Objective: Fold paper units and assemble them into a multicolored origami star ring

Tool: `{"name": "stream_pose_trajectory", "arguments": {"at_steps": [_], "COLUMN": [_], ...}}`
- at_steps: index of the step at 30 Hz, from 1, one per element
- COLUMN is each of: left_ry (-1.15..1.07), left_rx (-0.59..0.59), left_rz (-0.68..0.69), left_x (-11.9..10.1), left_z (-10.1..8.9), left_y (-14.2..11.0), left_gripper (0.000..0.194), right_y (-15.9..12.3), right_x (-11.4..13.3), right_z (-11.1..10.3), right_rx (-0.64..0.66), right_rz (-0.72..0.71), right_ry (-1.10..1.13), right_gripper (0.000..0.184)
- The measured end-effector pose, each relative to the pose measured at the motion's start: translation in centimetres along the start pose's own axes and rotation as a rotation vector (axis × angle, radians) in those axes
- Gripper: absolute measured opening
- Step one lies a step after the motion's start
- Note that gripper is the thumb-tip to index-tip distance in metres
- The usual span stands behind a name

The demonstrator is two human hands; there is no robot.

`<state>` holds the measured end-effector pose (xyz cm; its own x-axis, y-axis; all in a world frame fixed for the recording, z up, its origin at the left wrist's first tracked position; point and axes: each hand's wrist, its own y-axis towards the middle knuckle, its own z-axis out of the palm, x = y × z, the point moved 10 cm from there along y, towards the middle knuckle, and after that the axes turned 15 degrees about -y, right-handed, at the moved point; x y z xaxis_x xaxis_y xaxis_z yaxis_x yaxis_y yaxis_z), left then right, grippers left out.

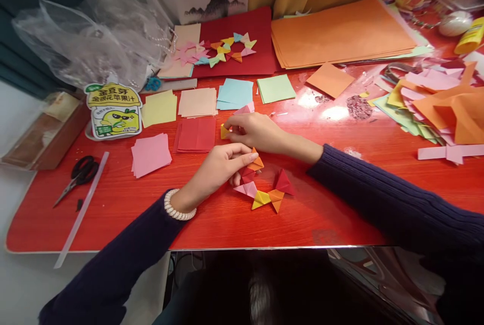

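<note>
Multicoloured folded-paper partial ring (261, 200) lies on red wood-grain tabletop (212, 229), toward near edge, gap on far side. From my remote view, left hand (215, 166) pinches its orange pointed piece between thumb and fingers, presumably to steady chain. Right hand (257, 130) curls over small yellow folded-paper piece (224, 132); whether fingertips pinch it, I cannot tell. Red square-paper stack (196, 134) and pink square-paper stack (151, 156) sit separately, probably sorted by colour for easy picking. Black-handled scissors (76, 179) lie well apart, leftward, seemingly out of way.
</note>
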<state>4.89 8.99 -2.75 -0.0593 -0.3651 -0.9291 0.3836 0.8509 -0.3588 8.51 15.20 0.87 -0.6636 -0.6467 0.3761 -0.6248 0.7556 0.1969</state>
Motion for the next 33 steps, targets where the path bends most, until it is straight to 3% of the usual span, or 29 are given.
{"name": "stream_pose_trajectory", "arguments": {"at_steps": [4, 8, 12, 15, 18, 21, 27, 33], "left_ry": [-0.034, -0.069, -0.066, -0.052, -0.071, -0.102, -0.111, -0.121], "left_rx": [0.011, -0.016, -0.032, -0.031, -0.039, -0.053, -0.064, -0.063], "left_rz": [0.013, 0.005, -0.011, 0.003, 0.024, 0.028, 0.034, 0.036], "left_x": [-0.2, -0.3, -0.3, -0.4, -0.5, -0.5, -0.7, -0.7], "left_z": [0.1, -0.1, -0.2, -0.3, -0.4, -0.6, -0.6, -0.6], "left_y": [-0.1, -0.3, -0.5, -0.4, -0.3, -0.4, -0.4, -0.4], "left_gripper": [0.025, 0.023, 0.021, 0.021, 0.021, 0.021, 0.02, 0.021], "right_y": [-0.9, -3.3, -6.0, -7.0, -7.4, -7.6, -7.8, -7.6], "right_x": [-1.1, -2.9, -5.2, -6.1, -5.8, -5.2, -4.2, -3.6], "right_z": [-2.1, -3.3, -3.9, -4.0, -3.2, -2.4, -3.1, -2.4], "right_rx": [-0.108, -0.062, -0.11, -0.152, -0.11, -0.088, -0.194, -0.056], "right_rz": [0.036, 0.182, 0.363, 0.439, 0.483, 0.494, 0.399, 0.391], "right_ry": [0.212, 0.588, 0.814, 0.874, 0.886, 0.896, 1.048, 0.977], "right_gripper": [0.015, 0.015, 0.016, 0.021, 0.031, 0.024, 0.01, 0.007]}}
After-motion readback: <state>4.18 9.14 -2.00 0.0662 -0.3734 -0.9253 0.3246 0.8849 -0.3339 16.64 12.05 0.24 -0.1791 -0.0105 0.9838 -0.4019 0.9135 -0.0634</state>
